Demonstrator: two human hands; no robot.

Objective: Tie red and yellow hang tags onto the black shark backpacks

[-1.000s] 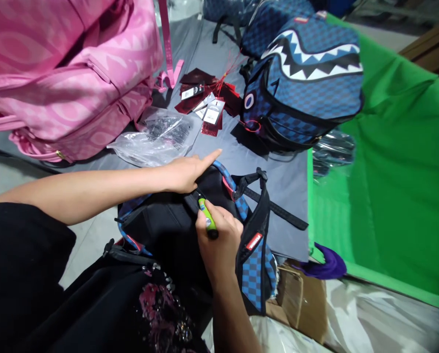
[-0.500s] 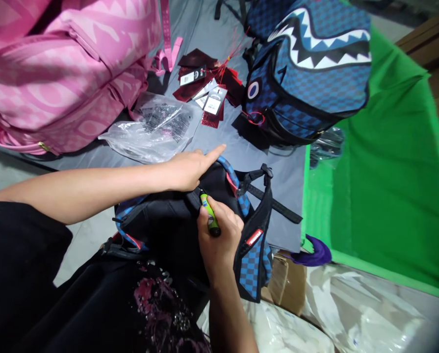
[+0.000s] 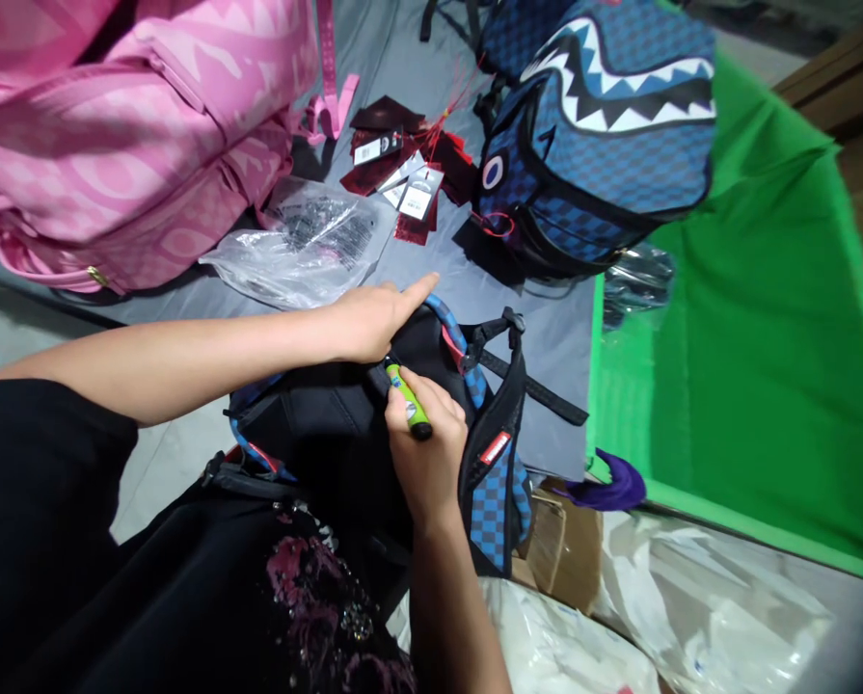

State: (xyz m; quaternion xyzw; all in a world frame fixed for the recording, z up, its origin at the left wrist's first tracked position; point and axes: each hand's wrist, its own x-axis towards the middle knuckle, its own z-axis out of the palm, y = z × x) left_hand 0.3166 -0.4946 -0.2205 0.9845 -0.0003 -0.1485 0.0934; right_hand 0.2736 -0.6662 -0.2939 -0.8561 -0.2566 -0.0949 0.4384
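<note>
A black and blue-checkered backpack (image 3: 330, 434) lies back-up at the table's near edge against my body. My left hand (image 3: 369, 320) presses on its top near the blue carry handle (image 3: 449, 333), index finger stretched out. My right hand (image 3: 423, 453) grips a green lighter-like tool (image 3: 406, 398), its tip touching the black fabric just below my left hand. A blue-checkered shoulder strap (image 3: 499, 482) with a red label hangs to the right.
A pink backpack (image 3: 127, 125) fills the far left. A blue shark-mouth backpack (image 3: 597, 145) stands at the far right, dark red hang tags (image 3: 409, 183) and a clear plastic bag (image 3: 308, 246) between them. Green cloth (image 3: 756, 337) covers the right; a cardboard box (image 3: 565, 549) and plastic sheeting lie below.
Both hands stay on the backpack in the same grip; the green tool has shifted slightly along the fabric. The view has drifted a little.
</note>
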